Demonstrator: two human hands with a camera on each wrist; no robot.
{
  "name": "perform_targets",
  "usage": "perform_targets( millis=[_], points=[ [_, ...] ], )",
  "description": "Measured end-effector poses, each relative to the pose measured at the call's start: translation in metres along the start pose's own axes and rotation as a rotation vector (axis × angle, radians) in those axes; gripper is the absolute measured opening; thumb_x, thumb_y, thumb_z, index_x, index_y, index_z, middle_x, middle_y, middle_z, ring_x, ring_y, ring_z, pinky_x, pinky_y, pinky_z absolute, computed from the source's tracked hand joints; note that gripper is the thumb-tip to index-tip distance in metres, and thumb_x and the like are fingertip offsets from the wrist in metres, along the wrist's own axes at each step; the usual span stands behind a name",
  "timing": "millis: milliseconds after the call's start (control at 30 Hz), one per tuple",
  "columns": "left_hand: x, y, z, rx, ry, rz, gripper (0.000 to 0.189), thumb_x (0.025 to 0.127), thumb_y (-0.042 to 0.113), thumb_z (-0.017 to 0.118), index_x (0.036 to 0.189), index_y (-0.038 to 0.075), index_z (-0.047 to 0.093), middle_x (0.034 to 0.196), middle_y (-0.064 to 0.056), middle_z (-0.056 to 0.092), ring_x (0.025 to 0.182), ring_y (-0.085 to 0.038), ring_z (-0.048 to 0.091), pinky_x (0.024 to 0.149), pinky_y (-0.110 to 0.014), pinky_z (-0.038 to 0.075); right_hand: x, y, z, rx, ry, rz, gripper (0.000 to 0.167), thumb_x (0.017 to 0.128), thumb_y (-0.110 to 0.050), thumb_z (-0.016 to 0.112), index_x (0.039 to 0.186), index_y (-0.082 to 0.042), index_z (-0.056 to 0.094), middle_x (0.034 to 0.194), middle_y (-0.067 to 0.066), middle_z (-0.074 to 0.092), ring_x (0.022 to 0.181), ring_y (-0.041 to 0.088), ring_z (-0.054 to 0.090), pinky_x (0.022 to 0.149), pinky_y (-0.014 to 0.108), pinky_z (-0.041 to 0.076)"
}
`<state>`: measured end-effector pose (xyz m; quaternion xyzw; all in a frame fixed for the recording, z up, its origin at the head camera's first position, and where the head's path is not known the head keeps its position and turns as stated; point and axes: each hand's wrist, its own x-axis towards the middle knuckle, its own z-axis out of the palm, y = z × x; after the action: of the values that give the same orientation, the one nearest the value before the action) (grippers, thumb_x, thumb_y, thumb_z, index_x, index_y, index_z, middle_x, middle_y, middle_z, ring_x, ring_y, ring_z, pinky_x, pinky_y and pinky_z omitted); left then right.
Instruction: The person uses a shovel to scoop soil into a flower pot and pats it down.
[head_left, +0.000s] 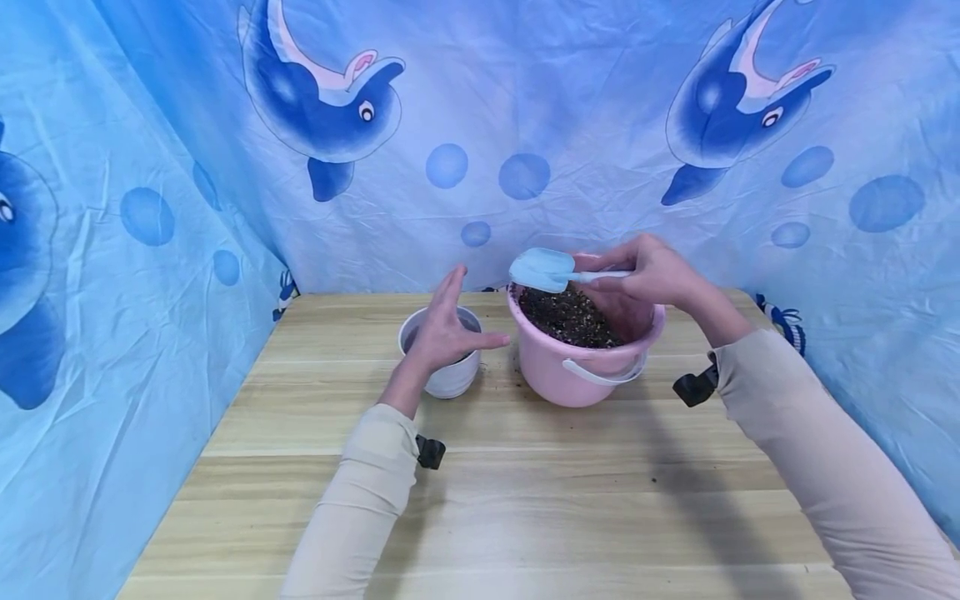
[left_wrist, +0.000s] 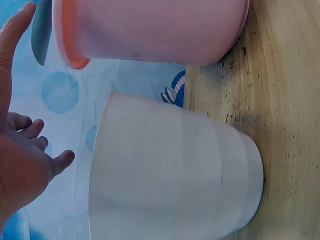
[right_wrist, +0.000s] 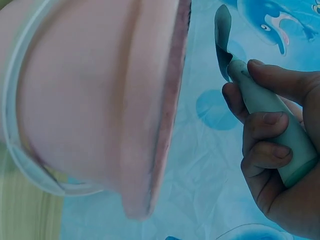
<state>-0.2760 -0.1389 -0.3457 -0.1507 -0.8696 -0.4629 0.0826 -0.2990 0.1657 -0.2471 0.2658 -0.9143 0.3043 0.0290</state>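
In the head view a light blue hand trowel (head_left: 543, 269) is held level above a pink bucket (head_left: 570, 379), its blade over the bucket's left rim. My right hand (head_left: 651, 271) grips the trowel's handle; the right wrist view shows fingers curled round the handle (right_wrist: 275, 117). Dark soil (head_left: 570, 321) lies inside the bucket. To its left stands a white ribbed pot (head_left: 452, 381), upright on the table. Above the pot hovers my left hand (head_left: 444, 329), thumb and fingers spread, holding nothing. Much of the pot's inside is hidden behind that hand.
A white handle (head_left: 607, 375) hangs across the bucket's front. Loose soil crumbs (left_wrist: 227, 65) dot the wooden table (head_left: 525, 500) between pot and bucket. Blue dolphin-print cloth (head_left: 480, 108) walls the table at the back and both sides.
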Motion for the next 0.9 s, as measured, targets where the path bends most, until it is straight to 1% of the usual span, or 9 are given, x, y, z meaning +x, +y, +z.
perform_targets(
  millis=[67, 167, 233, 300, 367, 467, 600, 767, 900],
  points=[
    [0.002, 0.002, 0.003, -0.004, -0.009, -0.008, 0.128, 0.060, 0.051, 0.088, 0.156, 0.024, 0.007, 0.162, -0.001, 0.005, 0.147, -0.023, 0.006, 0.116, -0.052, 0.014, -0.002, 0.003, -0.001, 0.009, 0.008, 0.007, 0.026, 0.084, -0.019, 0.075, 0.109, -0.011, 0.075, 0.082, 0.010, 0.073, 0.041, 0.004, 0.023, 0.043, 0.028, 0.028],
    [0.005, 0.005, 0.008, -0.014, -0.018, -0.014, 0.130, 0.059, 0.051, 0.089, 0.156, 0.026, 0.007, 0.162, 0.001, 0.004, 0.147, -0.022, 0.006, 0.116, -0.051, 0.014, -0.006, 0.007, -0.003, 0.009, 0.014, 0.027, 0.027, 0.084, -0.019, 0.075, 0.110, -0.011, 0.074, 0.079, 0.010, 0.073, 0.041, 0.004, 0.023, 0.043, 0.028, 0.028],
    [0.006, 0.006, 0.012, -0.020, -0.025, -0.014, 0.131, 0.057, 0.051, 0.090, 0.156, 0.026, 0.007, 0.162, 0.002, 0.003, 0.147, -0.022, 0.006, 0.116, -0.051, 0.014, -0.008, 0.010, -0.004, -0.011, 0.018, 0.042, 0.028, 0.085, -0.019, 0.075, 0.111, -0.012, 0.074, 0.062, 0.007, 0.068, 0.042, 0.004, 0.022, 0.043, 0.028, 0.027],
    [0.008, 0.008, 0.016, -0.023, -0.030, -0.008, 0.132, 0.056, 0.051, 0.090, 0.156, 0.025, 0.007, 0.162, 0.001, 0.004, 0.147, -0.022, 0.006, 0.116, -0.051, 0.014, -0.010, 0.012, -0.006, -0.038, 0.020, 0.060, 0.028, 0.085, -0.018, 0.075, 0.112, -0.011, 0.073, 0.045, 0.001, 0.052, 0.043, 0.004, 0.023, 0.044, 0.028, 0.027],
    [0.010, 0.009, 0.019, -0.021, -0.036, -0.005, 0.133, 0.055, 0.052, 0.090, 0.156, 0.025, 0.007, 0.162, 0.001, 0.005, 0.147, -0.023, 0.007, 0.116, -0.051, 0.015, -0.011, 0.015, -0.007, -0.060, 0.019, 0.071, 0.028, 0.085, -0.017, 0.074, 0.111, -0.010, 0.074, 0.040, -0.004, 0.040, 0.043, 0.005, 0.023, 0.044, 0.027, 0.027],
    [0.012, 0.012, 0.024, -0.008, -0.044, -0.006, 0.135, 0.054, 0.054, 0.089, 0.156, 0.026, 0.006, 0.162, 0.001, 0.005, 0.147, -0.024, 0.008, 0.116, -0.052, 0.015, -0.014, 0.018, -0.008, -0.078, 0.020, 0.093, 0.027, 0.084, -0.016, 0.074, 0.110, -0.008, 0.074, 0.042, -0.007, 0.040, 0.044, 0.006, 0.024, 0.045, 0.027, 0.027],
    [0.014, 0.015, 0.029, -0.012, -0.059, -0.014, 0.135, 0.054, 0.055, 0.089, 0.156, 0.027, 0.005, 0.162, 0.002, 0.004, 0.147, -0.023, 0.007, 0.116, -0.051, 0.015, -0.017, 0.024, -0.010, -0.103, 0.019, 0.107, 0.026, 0.084, -0.015, 0.074, 0.109, -0.007, 0.074, 0.051, -0.001, 0.056, 0.046, 0.007, 0.027, 0.047, 0.027, 0.028],
    [0.016, 0.019, 0.037, -0.058, -0.076, -0.030, 0.135, 0.054, 0.055, 0.090, 0.156, 0.028, 0.005, 0.162, 0.004, 0.004, 0.147, -0.022, 0.006, 0.116, -0.051, 0.014, -0.020, 0.032, -0.011, -0.143, 0.021, 0.113, 0.027, 0.084, -0.017, 0.074, 0.109, -0.007, 0.074, 0.060, 0.005, 0.064, 0.049, 0.009, 0.030, 0.047, 0.027, 0.029],
    [0.018, 0.022, 0.045, -0.102, -0.091, -0.035, 0.135, 0.054, 0.053, 0.090, 0.156, 0.030, 0.005, 0.162, 0.003, 0.004, 0.147, -0.022, 0.006, 0.116, -0.050, 0.014, -0.023, 0.039, -0.012, -0.173, 0.027, 0.127, 0.027, 0.084, -0.021, 0.075, 0.107, -0.007, 0.075, 0.075, 0.008, 0.072, 0.057, 0.014, 0.041, 0.054, 0.029, 0.033]
  ],
)
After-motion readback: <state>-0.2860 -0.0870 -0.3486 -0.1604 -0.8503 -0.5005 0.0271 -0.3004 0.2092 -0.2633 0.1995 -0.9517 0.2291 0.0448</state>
